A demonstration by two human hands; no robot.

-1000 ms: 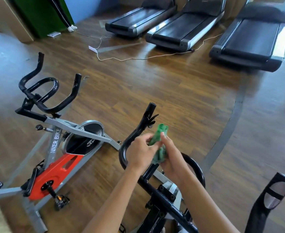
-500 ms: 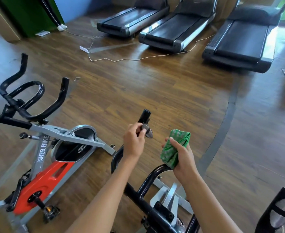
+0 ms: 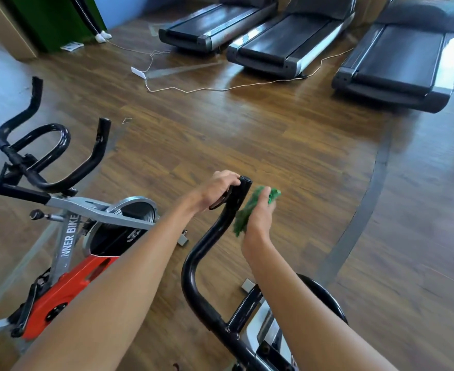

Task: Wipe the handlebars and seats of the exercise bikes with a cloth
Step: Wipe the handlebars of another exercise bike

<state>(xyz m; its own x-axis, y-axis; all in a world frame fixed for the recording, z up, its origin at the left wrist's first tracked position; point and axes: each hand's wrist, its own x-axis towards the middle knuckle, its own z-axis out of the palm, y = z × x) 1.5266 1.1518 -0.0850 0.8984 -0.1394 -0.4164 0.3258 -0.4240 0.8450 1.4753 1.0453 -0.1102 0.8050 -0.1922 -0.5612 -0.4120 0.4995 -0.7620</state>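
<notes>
1. Gripping the upper end of the near bike's black handlebar (image 3: 207, 245), the left hand (image 3: 220, 188) had its fingers curled over the tip of the raised horn.
2. The right hand (image 3: 258, 218) held a bunched green cloth (image 3: 247, 212), with its fingers wrapped partly round the fabric.
3. The green cloth lay pressed against the right side of that same horn, just below the tip and directly across the bar from the left hand.
4. Below the hands, the handlebar curved down and back toward the person, joining the bike's stem at the bottom edge of the view.
5. A second bike (image 3: 68, 285), with a grey frame and an orange-red cover, stood to the left, well apart from the hands. Its own black bars (image 3: 46, 156) were untouched.
6. Three treadmills (image 3: 220, 22) stood side by side on the far side of the wooden floor (image 3: 274, 145).
7. A white cable (image 3: 220, 88) trailed across the floor in front of them.
</notes>
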